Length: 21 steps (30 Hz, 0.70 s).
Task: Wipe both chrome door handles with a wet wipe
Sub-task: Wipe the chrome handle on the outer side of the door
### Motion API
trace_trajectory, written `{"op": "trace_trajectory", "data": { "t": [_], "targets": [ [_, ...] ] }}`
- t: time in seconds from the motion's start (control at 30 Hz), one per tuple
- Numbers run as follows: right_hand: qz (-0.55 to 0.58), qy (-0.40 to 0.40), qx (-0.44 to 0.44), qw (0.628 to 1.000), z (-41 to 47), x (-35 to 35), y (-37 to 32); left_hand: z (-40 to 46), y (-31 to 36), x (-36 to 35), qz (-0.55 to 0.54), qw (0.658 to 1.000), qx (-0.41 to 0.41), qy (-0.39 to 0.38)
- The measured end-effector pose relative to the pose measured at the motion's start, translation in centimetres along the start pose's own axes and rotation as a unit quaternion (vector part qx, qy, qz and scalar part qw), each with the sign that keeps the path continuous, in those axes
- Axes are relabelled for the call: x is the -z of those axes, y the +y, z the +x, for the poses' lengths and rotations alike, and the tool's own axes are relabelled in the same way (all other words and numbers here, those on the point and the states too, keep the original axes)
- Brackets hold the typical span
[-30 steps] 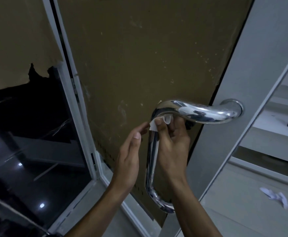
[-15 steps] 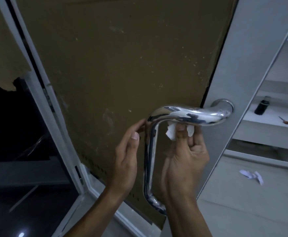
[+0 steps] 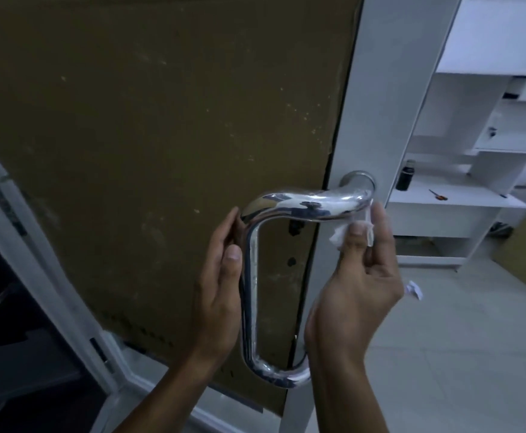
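The right hand (image 3: 353, 276) has a pinching grip on the small crumpled white wet wipe (image 3: 341, 234), thumb over the wad and fingers curled behind it. Half a second ago that wipe sat under the middle of the top bar; it has since slid rightward to the outer bend, just below the round mounting collar, so the top bar looks about covered and the stroke is near its end. The left hand (image 3: 221, 282) stays where it was, relaxed and nearly flat, fingertips at the upper left corner and thumb lying along the upright of the curved chrome door handle (image 3: 250, 289). That handle stands off the cardboard-covered door panel (image 3: 161, 126). Only one handle shows, so the second seems not yet done. Beyond, a crumpled white scrap (image 3: 413, 289) lies on the pale floor (image 3: 474, 354).
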State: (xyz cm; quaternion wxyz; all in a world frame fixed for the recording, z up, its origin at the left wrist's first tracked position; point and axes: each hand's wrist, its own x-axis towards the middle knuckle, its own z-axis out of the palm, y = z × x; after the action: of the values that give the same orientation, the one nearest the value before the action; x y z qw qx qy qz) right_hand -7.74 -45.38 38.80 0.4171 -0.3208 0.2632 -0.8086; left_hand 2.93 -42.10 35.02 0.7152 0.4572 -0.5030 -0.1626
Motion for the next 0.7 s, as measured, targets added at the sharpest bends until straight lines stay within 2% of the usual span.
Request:
{"op": "trace_trajectory", "data": {
  "t": [0.1, 0.2, 0.33, 0.43, 0.53, 0.7],
  "targets": [
    [-0.06, -0.017, 0.073, 0.995, 0.5, -0.3, 0.5, 0.0, -0.1, 0.2, -0.014, 1.0, 0.002, -0.005],
    [-0.123, -0.08, 0.124, 0.981, 2.3, 0.2, 0.4, 0.1, 0.0, 0.3, -0.018, 1.0, 0.002, -0.009],
    [-0.25, -0.211, 0.199, 0.924, 4.6, 1.3, -0.7, 0.3, -0.1, 0.2, -0.02, 1.0, 0.002, -0.009],
    [-0.325, -0.298, 0.263, 0.858, 5.5, 1.3, -1.7, 0.4, -0.4, 0.2, -0.031, 0.999, 0.011, -0.016],
    [-0.407, -0.358, 0.356, 0.761, 5.7, 0.4, -2.6, 0.5, -0.6, 0.1, -0.039, 0.999, 0.007, -0.02],
    [-0.52, -0.358, 0.479, 0.61, 4.1, -1.5, -2.8, 0.8, -0.7, 0.2, -0.079, 0.997, 0.002, -0.011]
  ]
}}
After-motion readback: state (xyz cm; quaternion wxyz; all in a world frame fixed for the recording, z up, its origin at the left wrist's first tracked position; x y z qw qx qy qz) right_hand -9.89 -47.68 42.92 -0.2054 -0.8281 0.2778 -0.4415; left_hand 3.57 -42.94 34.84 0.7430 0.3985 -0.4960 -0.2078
